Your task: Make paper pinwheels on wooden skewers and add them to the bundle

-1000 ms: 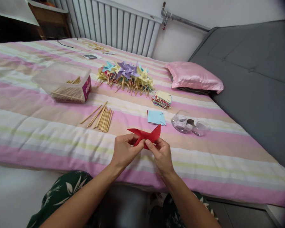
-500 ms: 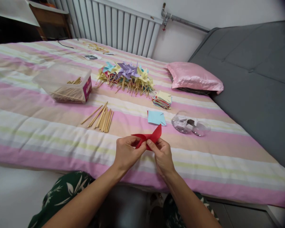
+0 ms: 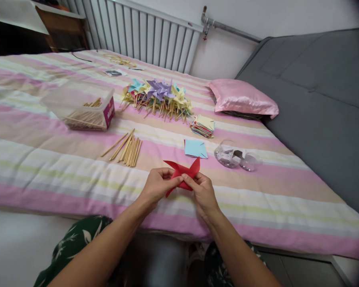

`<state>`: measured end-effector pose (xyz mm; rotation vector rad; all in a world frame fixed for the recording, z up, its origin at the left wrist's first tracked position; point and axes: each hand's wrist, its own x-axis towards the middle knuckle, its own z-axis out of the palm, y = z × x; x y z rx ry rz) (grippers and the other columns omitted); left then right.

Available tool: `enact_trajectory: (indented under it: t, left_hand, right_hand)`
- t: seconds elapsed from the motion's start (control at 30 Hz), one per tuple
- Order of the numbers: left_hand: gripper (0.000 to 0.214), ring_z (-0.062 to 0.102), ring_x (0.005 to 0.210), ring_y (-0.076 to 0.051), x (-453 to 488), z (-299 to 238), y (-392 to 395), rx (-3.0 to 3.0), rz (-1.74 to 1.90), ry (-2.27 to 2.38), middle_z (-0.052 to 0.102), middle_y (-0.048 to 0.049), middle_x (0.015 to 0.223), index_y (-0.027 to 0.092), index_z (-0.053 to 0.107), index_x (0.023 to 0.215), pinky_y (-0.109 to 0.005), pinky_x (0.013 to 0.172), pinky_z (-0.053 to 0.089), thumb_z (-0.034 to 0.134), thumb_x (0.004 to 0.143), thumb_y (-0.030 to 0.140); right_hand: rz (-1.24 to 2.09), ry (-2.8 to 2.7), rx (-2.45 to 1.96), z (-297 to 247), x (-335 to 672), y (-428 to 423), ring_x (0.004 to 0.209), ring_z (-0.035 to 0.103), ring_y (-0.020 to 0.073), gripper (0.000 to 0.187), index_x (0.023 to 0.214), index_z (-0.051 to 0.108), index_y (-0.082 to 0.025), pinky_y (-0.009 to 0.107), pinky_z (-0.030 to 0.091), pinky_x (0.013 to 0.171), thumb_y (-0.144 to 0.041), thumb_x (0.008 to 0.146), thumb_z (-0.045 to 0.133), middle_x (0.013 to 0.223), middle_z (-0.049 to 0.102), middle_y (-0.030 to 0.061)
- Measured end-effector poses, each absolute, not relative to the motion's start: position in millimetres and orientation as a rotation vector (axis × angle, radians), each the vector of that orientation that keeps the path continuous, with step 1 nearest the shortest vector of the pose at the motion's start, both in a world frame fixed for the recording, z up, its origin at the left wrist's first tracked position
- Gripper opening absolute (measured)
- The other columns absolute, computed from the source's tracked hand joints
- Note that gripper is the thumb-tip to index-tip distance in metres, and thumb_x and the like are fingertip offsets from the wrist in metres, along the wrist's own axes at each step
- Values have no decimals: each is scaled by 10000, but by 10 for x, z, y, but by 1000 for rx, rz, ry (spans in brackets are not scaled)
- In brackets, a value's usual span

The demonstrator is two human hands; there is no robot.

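Note:
Between my hands is a red paper pinwheel (image 3: 184,171), its corners folded toward the middle and its points sticking out. My left hand (image 3: 160,183) pinches it from the left, and my right hand (image 3: 202,191) from the right, with both thumbs pressed close together at its centre. The fingers beneath the paper are hidden. Just beyond lies a small pile of square paper sheets (image 3: 195,148), light blue on top with slits at the corners. A thicker stack of coloured squares (image 3: 202,125) sits behind it. Left of my hands, several wooden sticks (image 3: 128,149) lie loose on the bedspread.
A striped bedspread (image 3: 272,215) covers the bed. Finished pinwheels (image 3: 160,95) on sticks lie heaped in the middle. Left of them stands a clear plastic box (image 3: 77,107) of sticks. To the right are a clear round container (image 3: 227,153) and a pink pillow (image 3: 242,95).
The red paper has been turned and opened out a little, so more of its blades show, one now pointing down at the lower left. Both thumbs still press at its middle.

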<state>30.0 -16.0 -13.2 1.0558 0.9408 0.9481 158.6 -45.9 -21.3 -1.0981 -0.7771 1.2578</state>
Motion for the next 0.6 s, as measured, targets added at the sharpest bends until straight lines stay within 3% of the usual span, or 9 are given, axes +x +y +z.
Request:
enact_trajectory:
  t: [0.17,0.33,0.6]
  left_hand:
    - [205,490,508,-70,277,-103,-146,965,946,928,621,1,584,118,668,636,-186,505,352,770,562,280]
    - [214,444,478,-60,281,-67,-158,999,933,960,570,24,533,121,632,587,-185,475,310,765,552,285]
    - [222,448,481,-71,256,-80,-172,1142,912,956,552,21,537,124,598,578,-192,465,305,744,565,291]
  right_hand:
    - [1371,-811,-1011,-162,1639,-471,648,596,116,215,739,693,-168,242,469,677,-383,734,686,714,695,0]
    - [1340,-865,-1052,-158,1655,-480,759,639,153,265,860,709,-176,283,491,761,-306,637,767,852,721,26]
    - [1248,-920,-1164,-202,1667,-466,688,640,157,229,781,719,-157,282,496,693,-310,619,773,774,725,33]
